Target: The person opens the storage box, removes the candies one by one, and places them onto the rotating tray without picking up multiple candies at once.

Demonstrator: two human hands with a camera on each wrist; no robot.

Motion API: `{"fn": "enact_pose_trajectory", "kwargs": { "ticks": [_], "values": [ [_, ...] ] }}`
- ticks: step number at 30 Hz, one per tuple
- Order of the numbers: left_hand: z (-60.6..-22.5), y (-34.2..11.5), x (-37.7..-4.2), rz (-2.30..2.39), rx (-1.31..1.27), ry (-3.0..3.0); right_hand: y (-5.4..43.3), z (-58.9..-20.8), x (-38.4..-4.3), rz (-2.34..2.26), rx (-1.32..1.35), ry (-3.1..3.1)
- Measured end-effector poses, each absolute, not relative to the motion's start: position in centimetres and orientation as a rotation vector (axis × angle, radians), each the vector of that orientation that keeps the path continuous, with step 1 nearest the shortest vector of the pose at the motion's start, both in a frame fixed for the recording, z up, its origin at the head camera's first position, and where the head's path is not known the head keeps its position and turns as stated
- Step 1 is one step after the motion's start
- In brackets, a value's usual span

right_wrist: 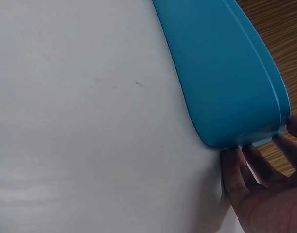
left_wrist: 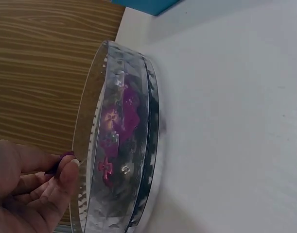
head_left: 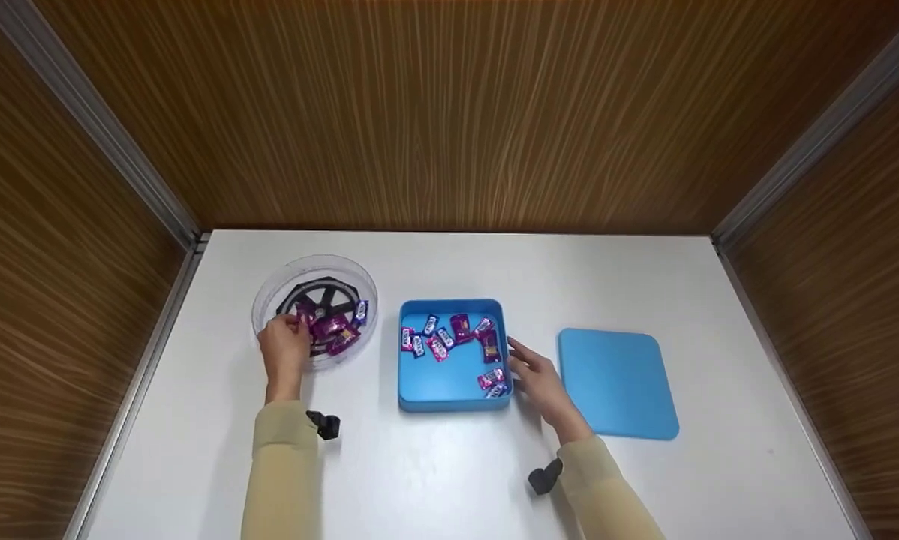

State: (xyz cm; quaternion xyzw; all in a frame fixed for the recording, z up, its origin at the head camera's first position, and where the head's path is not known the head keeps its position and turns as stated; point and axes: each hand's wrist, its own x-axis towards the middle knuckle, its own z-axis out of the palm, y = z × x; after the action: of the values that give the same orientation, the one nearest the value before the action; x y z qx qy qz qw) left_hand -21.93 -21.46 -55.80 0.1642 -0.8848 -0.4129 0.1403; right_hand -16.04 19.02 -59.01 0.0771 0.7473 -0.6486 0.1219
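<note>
My left hand [head_left: 284, 349] pinches a purple-wrapped candy [left_wrist: 61, 162] between thumb and fingertips, at the near left rim of a clear round bowl [head_left: 367, 281]. Inside the bowl, more purple candies [head_left: 332, 325] and a small blue-and-white one [head_left: 362, 311] lie over a black spoked shape. A blue square box [head_left: 442, 384] stands to the bowl's right, holding several small wrapped candies [head_left: 438, 347] in pink, blue and purple. Against the box's right wall rest the extended fingertips of my right hand [head_left: 541, 384]; the right wrist view shows them touching the outside near a corner [right_wrist: 265, 194].
A flat blue square lid [head_left: 618, 382] lies on the white table [head_left: 434, 480], right of my right hand. Wood-patterned panels [head_left: 449, 120] enclose the back and both sides. Black wrist cameras [head_left: 326, 425] project from both sleeves.
</note>
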Motion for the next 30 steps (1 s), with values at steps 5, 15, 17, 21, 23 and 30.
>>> {"fn": "enact_pose_trajectory", "kwargs": {
  "ticks": [5,15,17,21,23,30],
  "values": [
    [-56.2,-21.9,-22.1,-1.179,0.492,-2.592,19.0,-59.1,-16.1,-1.898,0.222,2.176],
    [-56.2,-21.6,-22.5,-1.324,0.346,-2.623,19.0,-59.0,-16.2,-1.899,0.215,2.184],
    [-56.1,-21.5,-22.4,-1.339,0.327,-2.622,18.9,-59.0,-16.2,-1.906,0.215,2.185],
    [-55.8,-21.0,-22.0,-1.28,0.3,-2.627,18.9,-59.0,-16.1,-1.92,0.208,2.192],
    [-55.7,-20.7,-21.9,-1.233,0.277,-2.63,18.9,-59.0,-16.1,-1.926,0.208,2.188],
    [-54.9,-18.1,-20.9,-1.183,0.114,-2.578,18.9,-58.3,-15.9,-1.915,0.183,2.179]
  ]
}}
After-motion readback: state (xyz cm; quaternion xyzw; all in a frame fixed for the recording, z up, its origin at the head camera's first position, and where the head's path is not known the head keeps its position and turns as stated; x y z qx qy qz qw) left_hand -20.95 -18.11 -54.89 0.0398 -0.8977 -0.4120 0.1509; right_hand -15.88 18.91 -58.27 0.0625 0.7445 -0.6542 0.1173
